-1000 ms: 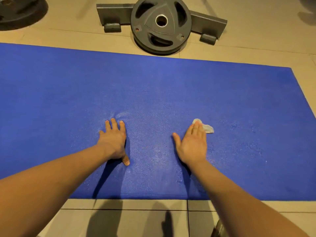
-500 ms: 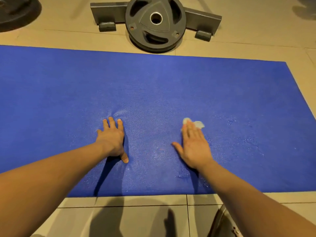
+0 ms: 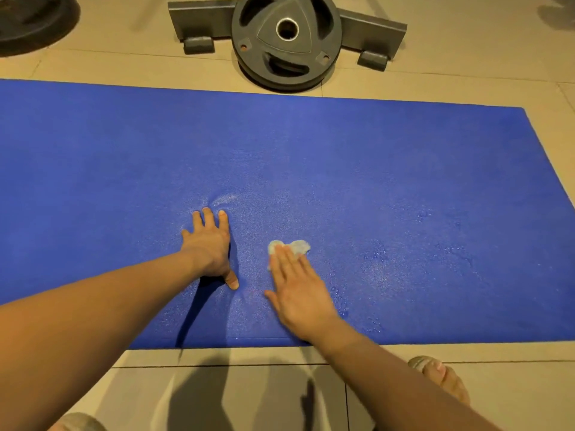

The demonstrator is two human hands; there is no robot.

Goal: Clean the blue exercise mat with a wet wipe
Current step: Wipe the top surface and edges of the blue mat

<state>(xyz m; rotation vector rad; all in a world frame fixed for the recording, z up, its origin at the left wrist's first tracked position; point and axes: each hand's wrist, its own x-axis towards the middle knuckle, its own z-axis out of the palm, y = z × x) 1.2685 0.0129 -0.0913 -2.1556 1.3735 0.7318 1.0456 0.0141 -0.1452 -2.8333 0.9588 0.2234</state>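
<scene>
The blue exercise mat (image 3: 357, 169) lies flat across the tiled floor and fills most of the view. My left hand (image 3: 210, 247) rests flat on it with fingers spread, and the foam dimples ahead of the fingertips. My right hand (image 3: 298, 290) lies flat with straight fingers pressing a crumpled white wet wipe (image 3: 295, 246) onto the mat, just right of my left hand. Most of the wipe is hidden under my fingers. Wet droplets glisten on the mat right of that hand.
A dark weight plate (image 3: 286, 38) leans against a grey metal stand (image 3: 370, 28) just beyond the mat's far edge. Another dark plate (image 3: 31, 20) sits at the top left. A sandalled foot (image 3: 441, 377) stands on the tiles at the lower right.
My right hand has slid the wipe leftward across the mat, closer to my left hand. My left hand has stayed pressed in place.
</scene>
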